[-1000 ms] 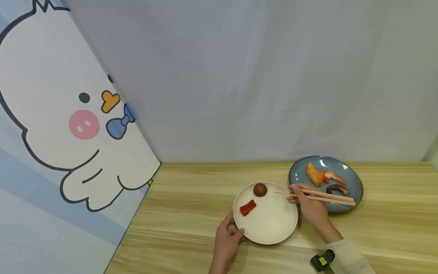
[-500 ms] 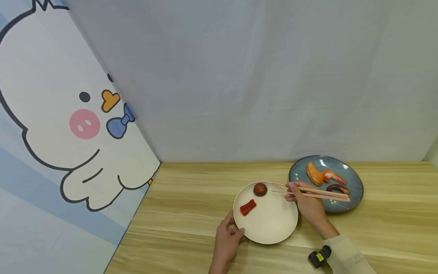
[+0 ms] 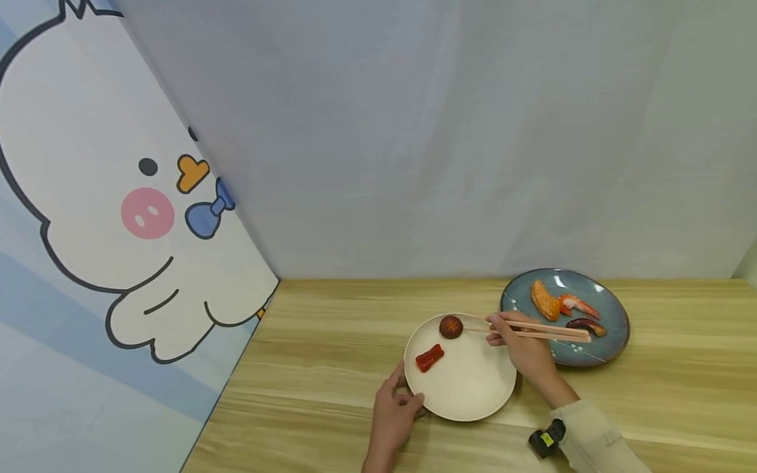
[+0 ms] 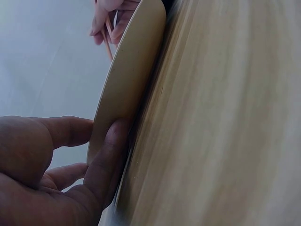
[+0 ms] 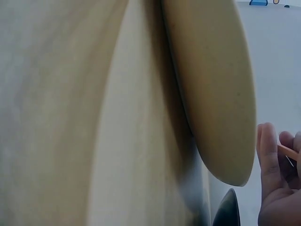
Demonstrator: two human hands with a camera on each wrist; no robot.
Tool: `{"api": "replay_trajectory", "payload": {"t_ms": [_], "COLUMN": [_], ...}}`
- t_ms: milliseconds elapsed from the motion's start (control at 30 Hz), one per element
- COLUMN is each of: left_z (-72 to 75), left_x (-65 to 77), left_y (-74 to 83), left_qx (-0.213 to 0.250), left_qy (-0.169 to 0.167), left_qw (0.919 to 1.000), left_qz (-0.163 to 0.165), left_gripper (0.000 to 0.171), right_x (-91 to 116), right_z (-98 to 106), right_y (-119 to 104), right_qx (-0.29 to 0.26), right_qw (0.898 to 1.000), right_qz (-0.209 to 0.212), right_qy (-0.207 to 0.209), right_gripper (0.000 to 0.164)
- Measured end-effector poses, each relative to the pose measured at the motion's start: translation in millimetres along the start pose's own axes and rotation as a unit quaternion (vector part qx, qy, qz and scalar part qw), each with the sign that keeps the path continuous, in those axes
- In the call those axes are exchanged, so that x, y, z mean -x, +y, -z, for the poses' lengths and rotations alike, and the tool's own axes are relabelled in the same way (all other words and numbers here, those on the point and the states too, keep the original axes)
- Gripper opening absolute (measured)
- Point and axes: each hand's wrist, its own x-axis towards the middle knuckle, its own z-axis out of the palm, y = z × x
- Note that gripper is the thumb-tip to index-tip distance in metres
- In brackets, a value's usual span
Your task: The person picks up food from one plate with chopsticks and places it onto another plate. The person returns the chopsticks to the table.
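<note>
My left hand [image 3: 393, 420] grips the near-left rim of a cream plate [image 3: 473, 391]; in the left wrist view its thumb and fingers [image 4: 101, 174] pinch the plate's edge and outer wall. Between the fingers of my right hand [image 3: 529, 355] is a pair of pinkish chopsticks [image 3: 556, 332], held over the plate's right side. Their tips reach the right edge of a brown toy mushroom cap [image 3: 451, 327] with an orange star mark; whether they touch it, I cannot tell. Left of the plate's middle lies a red bone-shaped piece [image 3: 429, 358].
A blue-grey oval plate [image 3: 618, 341] stands behind the right hand. On it lie an orange salmon-like piece [image 3: 545, 301], a shrimp [image 3: 579, 306] and a dark red curved piece [image 3: 587, 327]. A grey curtain [image 3: 449, 144] hangs at the table's back edge.
My right hand has moved left with the chopsticks, bringing their tips up to the mushroom cap. The left hand, both plates and the food pieces have stayed put.
</note>
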Motion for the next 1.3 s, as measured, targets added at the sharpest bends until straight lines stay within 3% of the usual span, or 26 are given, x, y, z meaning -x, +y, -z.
{"api": "replay_trajectory", "payload": {"t_ms": [700,1300], "left_z": [0.7,0.3], "left_x": [0.4,0.8], "left_y": [-2.1,1.5], "left_qx": [0.006,0.011], "left_qy": [-0.009,0.002], "left_qw": [0.9999,0.9999], "left_qz": [-0.008,0.008], "left_gripper": [0.075,0.076], "right_x": [1.3,7.2], "right_z": [-2.5,0.8], "right_y": [3.1,-2.2], "right_qx": [-0.009,0.002], "right_qw": [1.0,0.996], "right_qz": [-0.009,-0.072], "right_qy": [0.0,-0.045], "right_gripper": [0.026,0.029]}}
